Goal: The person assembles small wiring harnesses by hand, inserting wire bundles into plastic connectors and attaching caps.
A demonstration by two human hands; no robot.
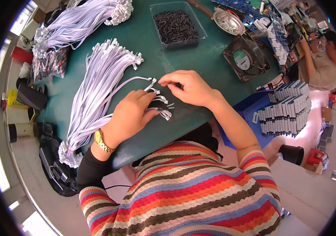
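Observation:
My left hand (130,114), a gold watch at its wrist, is closed round the ends of several white cables (134,78). Their small white connectors (167,115) poke out past the fingers, along with short clear or grey pieces. The fingers of my right hand (191,89) are pinched together beside the topmost connector (154,80); anything between the fingertips is too small to make out. Left of my hands lies a long bundle of white flat cables (97,84), connectors at both ends, and the held cables run out from beside it.
A clear tray (161,44) of small black tubes stands far centre. Beyond it are a metal bowl (229,21) and a black fan (246,57). A second cable bundle (77,21) lies far left. Stacked white parts (286,112) fill a blue bin (231,135). Another person (321,65) sits right.

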